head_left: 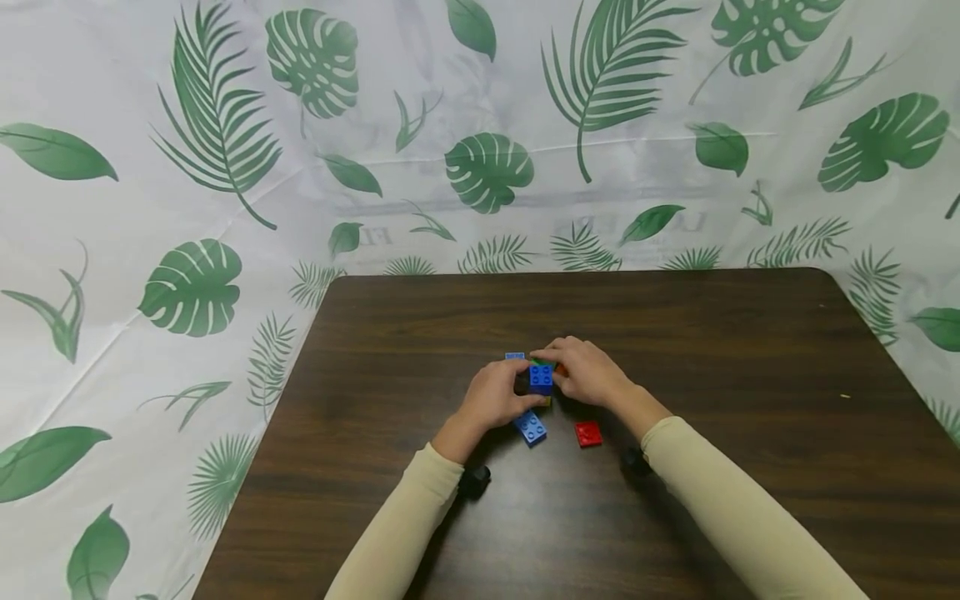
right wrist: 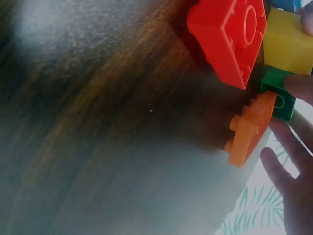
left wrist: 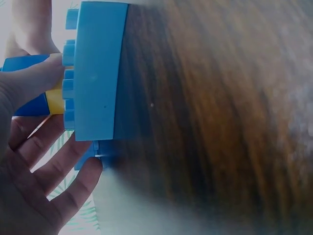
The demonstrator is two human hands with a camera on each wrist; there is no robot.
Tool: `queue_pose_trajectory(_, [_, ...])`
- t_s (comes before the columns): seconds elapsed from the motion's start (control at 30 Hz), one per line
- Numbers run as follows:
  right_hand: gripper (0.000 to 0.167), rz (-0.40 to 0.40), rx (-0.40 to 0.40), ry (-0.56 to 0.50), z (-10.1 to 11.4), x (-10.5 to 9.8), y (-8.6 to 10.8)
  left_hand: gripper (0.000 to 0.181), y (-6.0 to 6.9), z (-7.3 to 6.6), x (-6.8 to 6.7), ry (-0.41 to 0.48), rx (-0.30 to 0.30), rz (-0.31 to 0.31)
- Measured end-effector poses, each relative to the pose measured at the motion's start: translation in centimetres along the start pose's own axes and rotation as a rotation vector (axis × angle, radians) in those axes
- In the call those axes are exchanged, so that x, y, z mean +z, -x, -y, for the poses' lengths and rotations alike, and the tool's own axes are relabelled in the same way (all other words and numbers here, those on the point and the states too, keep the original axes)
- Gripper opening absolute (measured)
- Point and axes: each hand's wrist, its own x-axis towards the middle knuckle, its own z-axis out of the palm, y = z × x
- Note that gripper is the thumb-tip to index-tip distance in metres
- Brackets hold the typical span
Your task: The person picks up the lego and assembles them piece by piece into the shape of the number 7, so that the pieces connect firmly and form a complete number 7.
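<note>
A dark blue brick sits on a yellow brick between the two hands. My left hand grips this blue-and-yellow pair, its thumb across their side in the left wrist view and its other fingers spread below. From the other side, my right hand pinches a green brick that sits beside the yellow one. An orange brick is close to the green brick; whether they touch is unclear. In the head view the fingers partly cover the green and yellow pieces.
A lighter blue brick lies on the brown table just in front of the left hand. To its right is a red brick. Another blue brick is behind the left hand. A leaf-patterned sheet hangs behind the table.
</note>
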Motion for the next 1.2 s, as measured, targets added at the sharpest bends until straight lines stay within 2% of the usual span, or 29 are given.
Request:
queue_pose_trajectory(0.13, [0.054,-0.038,0.05,-0.018,-0.3,0.0,0.3,0.039,0.1,0.0,0.1,-0.01,0.002,-0.003])
queue_pose_trajectory(0.27, [0.061,-0.114,0.096,-0.091,-0.7,-0.5,0.8,0.039,0.0,0.1,0.3,0.0,0.007,-0.012])
queue_pose_trajectory(0.47, [0.058,-0.195,0.096,-0.213,-1.0,-2.0,1.5,0.044,-0.1,0.1,0.2,-0.012,-0.006,-0.007])
queue_pose_trajectory(0.63, [0.05,-0.21,0.105,-0.311,-0.8,-3.2,2.4,0.049,-0.1,0.0,0.2,-0.013,-0.025,0.014])
queue_pose_trajectory(0.8, [0.046,-0.208,0.088,-0.374,0.1,-4.1,3.0,0.05,0.0,0.1,0.2,-0.013,-0.018,0.01])
queue_pose_trajectory(1.2, [0.05,-0.149,-0.046,-0.321,2.6,-4.7,2.9,0.042,0.0,0.3,0.3,0.032,0.002,-0.012])
